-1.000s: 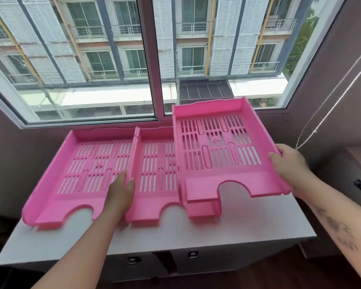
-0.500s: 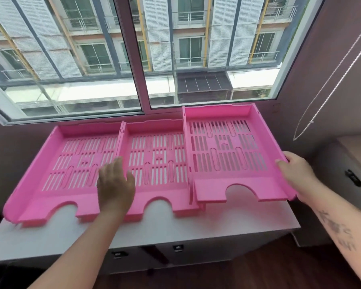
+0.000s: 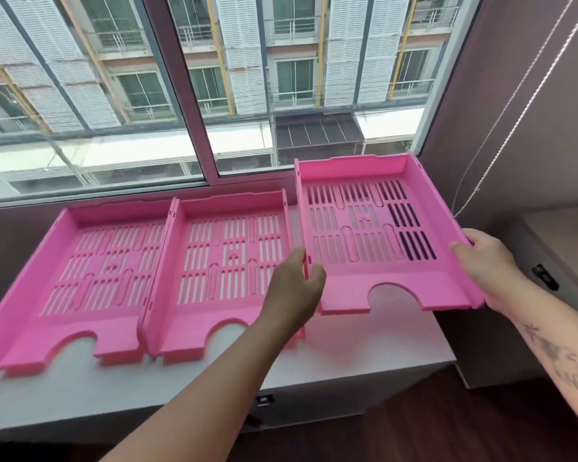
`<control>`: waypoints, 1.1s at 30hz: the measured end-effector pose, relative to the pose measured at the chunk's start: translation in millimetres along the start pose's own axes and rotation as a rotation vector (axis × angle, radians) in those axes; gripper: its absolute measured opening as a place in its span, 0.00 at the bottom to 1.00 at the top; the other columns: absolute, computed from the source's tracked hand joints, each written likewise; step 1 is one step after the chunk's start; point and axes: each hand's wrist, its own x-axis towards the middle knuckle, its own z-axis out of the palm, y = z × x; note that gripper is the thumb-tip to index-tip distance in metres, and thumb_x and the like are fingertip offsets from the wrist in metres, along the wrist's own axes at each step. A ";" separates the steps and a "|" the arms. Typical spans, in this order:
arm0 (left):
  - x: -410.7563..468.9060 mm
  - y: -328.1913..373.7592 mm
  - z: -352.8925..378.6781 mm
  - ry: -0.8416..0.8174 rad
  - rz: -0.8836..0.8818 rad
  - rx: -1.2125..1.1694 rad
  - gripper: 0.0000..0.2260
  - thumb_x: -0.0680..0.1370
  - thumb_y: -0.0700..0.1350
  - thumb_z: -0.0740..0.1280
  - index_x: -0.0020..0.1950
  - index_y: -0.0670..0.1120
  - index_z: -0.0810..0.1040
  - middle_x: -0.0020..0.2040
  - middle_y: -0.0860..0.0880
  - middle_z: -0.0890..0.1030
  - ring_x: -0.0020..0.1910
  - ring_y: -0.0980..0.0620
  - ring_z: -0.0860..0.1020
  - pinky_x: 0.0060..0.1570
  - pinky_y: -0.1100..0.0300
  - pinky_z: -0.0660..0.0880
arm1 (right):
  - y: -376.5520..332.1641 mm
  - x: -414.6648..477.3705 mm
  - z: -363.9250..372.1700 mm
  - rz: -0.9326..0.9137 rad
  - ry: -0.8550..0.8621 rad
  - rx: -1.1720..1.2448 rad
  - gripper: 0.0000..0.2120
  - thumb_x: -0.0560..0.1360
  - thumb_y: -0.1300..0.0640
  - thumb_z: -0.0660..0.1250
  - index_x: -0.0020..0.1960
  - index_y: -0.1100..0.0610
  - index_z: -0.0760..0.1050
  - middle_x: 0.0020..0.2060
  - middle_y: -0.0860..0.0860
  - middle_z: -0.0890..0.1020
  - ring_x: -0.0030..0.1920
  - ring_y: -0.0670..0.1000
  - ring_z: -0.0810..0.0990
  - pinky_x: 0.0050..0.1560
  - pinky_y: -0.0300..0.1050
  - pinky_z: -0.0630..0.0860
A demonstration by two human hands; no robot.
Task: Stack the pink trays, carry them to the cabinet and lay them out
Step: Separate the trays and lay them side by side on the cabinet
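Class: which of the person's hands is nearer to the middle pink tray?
Left. The left hand overlaps the middle tray at its right edge; the right hand is beyond the raised tray.

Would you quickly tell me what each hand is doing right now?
Left hand: closed on the left edge of the right pink tray.
Right hand: closed on that tray's right edge.

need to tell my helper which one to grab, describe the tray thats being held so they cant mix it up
On the white cabinet top under the window, three pink trays sit in a row. It is the rightmost tray, held by the left hand and right hand, raised above the others.
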 end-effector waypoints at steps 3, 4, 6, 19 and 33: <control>1.2 -3.4 16.5 -0.024 -0.039 0.118 0.23 0.81 0.48 0.58 0.76 0.43 0.63 0.75 0.43 0.66 0.75 0.46 0.62 0.70 0.53 0.61 | 13.1 1.6 -6.5 0.042 -0.019 -0.018 0.12 0.81 0.61 0.58 0.60 0.56 0.77 0.49 0.56 0.80 0.46 0.58 0.78 0.45 0.49 0.74; 1.5 -6.5 20.4 -0.015 -0.048 0.152 0.25 0.82 0.48 0.57 0.78 0.44 0.60 0.78 0.44 0.61 0.78 0.47 0.56 0.73 0.52 0.57 | 18.4 2.5 -4.2 0.054 -0.026 -0.017 0.12 0.81 0.61 0.58 0.60 0.56 0.78 0.49 0.57 0.81 0.46 0.58 0.78 0.45 0.49 0.75; 2.7 -15.1 25.6 -0.025 -0.058 0.205 0.26 0.83 0.47 0.54 0.79 0.43 0.53 0.81 0.45 0.52 0.80 0.48 0.47 0.75 0.53 0.49 | 27.8 3.1 4.2 0.074 -0.031 -0.012 0.12 0.80 0.62 0.58 0.59 0.57 0.78 0.49 0.58 0.82 0.46 0.58 0.78 0.44 0.48 0.74; -1.8 -45.1 30.0 -0.079 -0.070 0.145 0.31 0.80 0.33 0.49 0.79 0.44 0.36 0.78 0.53 0.29 0.77 0.49 0.59 0.42 0.67 0.71 | 38.2 15.9 58.1 0.014 -0.082 -0.168 0.10 0.80 0.60 0.58 0.57 0.57 0.76 0.49 0.60 0.82 0.46 0.60 0.79 0.47 0.52 0.76; -4.1 -116.4 -60.6 0.260 -0.017 0.458 0.26 0.81 0.56 0.56 0.76 0.45 0.62 0.76 0.45 0.67 0.76 0.46 0.62 0.74 0.48 0.59 | -18.1 -37.5 111.9 -0.477 -0.051 -0.441 0.30 0.78 0.43 0.55 0.76 0.55 0.62 0.74 0.56 0.69 0.76 0.58 0.64 0.76 0.62 0.58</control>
